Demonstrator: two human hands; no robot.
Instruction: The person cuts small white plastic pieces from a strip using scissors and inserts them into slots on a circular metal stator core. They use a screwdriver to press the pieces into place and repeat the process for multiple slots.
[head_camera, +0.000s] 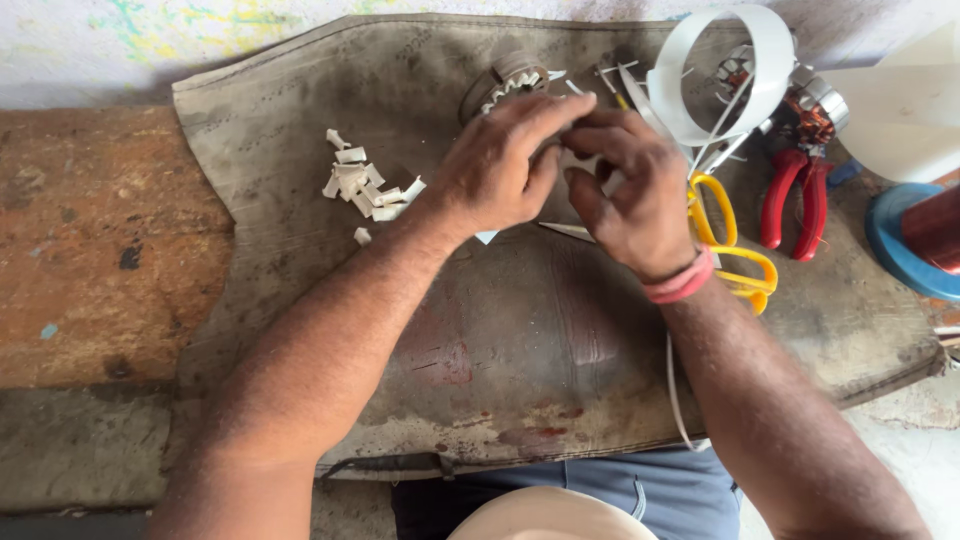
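Both hands meet over the far middle of a worn grey mat (520, 330) spread on the workbench. The left hand (497, 165) has its fingers curled forward, the tips pinching a small white paper piece (583, 160) against the right hand (628, 185), whose thumb and fingers are bent in around the same piece; most of the piece is hidden between the fingers, so its exact shape cannot be told. Just beyond the left fingertips lies a round slotted motor core (508, 82) with white liners showing in its slots. A heap of small folded white paper bits (362, 185) lies on the mat, left of the left hand and apart from it. Yellow-handled scissors (730, 245) lie just beside the right wrist, which wears a pink band. Red-handled pliers (797, 200) lie farther right, near a coil of white strip (725, 75).
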